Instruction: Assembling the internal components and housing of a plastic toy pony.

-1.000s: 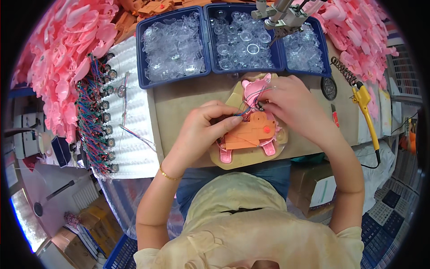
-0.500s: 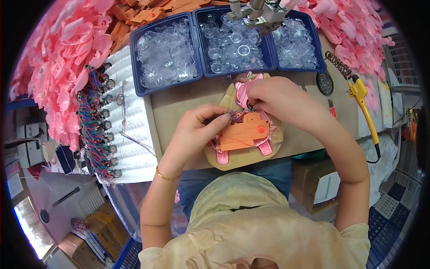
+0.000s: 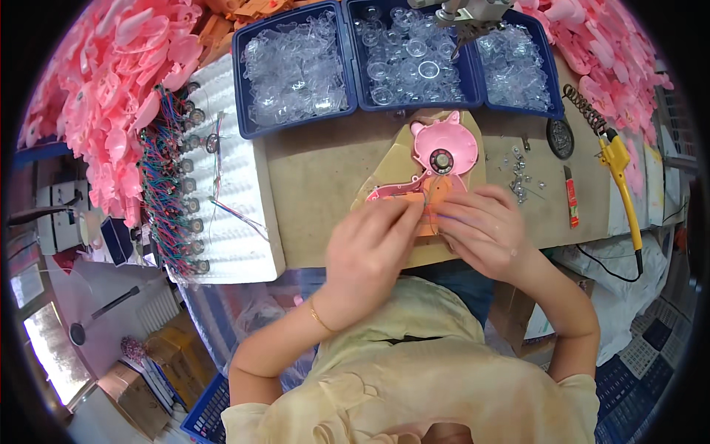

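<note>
A pink plastic toy shell (image 3: 460,136) shaped like an animal lies hollow side up on a tan board (image 3: 382,167). A round black speaker (image 3: 441,161) sits in the shell, below the head part. Lower down, an orange plastic housing (image 3: 444,188) fills the body, partly covered by my hands. My left hand (image 3: 372,248) is closed, thumb and finger pinching thin wires (image 3: 426,201) over the housing. From the other side my right hand (image 3: 484,231) bends its closed fingers onto the wires; the exact hold is blurred.
Blue bins (image 3: 355,55) of clear plastic parts stand at the back. Pink shells (image 3: 122,96) are heaped left and right. Wired speakers (image 3: 194,185) line a white foam sheet at left. Loose screws (image 3: 519,174), a red cutter (image 3: 572,197) and a yellow soldering iron (image 3: 620,174) lie at right.
Both hands have come down nearer my body, off the shell's head part. The speaker in the shell and the screws at right now show. The view has shifted slightly.
</note>
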Demonstrator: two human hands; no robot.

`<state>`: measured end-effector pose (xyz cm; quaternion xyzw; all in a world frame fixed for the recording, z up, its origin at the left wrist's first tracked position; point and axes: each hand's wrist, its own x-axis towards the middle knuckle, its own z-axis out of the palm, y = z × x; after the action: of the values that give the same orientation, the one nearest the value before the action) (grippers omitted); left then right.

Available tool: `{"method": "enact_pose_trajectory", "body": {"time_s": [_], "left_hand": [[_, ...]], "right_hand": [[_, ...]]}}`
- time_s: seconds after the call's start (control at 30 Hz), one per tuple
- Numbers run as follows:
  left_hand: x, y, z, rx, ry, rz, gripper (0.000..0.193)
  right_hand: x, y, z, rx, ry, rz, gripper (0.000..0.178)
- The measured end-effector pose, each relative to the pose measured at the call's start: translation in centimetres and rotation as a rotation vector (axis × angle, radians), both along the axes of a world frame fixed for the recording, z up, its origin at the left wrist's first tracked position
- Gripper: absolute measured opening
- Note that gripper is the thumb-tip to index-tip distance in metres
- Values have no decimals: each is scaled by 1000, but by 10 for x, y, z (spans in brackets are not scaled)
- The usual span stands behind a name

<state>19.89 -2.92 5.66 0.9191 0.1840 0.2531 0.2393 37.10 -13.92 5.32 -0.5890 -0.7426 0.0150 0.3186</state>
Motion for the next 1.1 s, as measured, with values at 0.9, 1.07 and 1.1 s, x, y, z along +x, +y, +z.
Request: {"method": "enact_pose_trajectory", "body": {"time_s": [0.9, 1.07, 1.1], "left_hand": [[22, 6, 9, 55, 28, -286, 20], [18, 1, 1, -206, -58, -206, 12], [17, 1, 0, -229, -77, -176, 12]], "right_hand": [[-14, -47, 32, -213, 471, -342, 23], [-10, -39, 28, -420, 458, -343, 33], [-12, -38, 26, -416, 466, -348, 33]]}}
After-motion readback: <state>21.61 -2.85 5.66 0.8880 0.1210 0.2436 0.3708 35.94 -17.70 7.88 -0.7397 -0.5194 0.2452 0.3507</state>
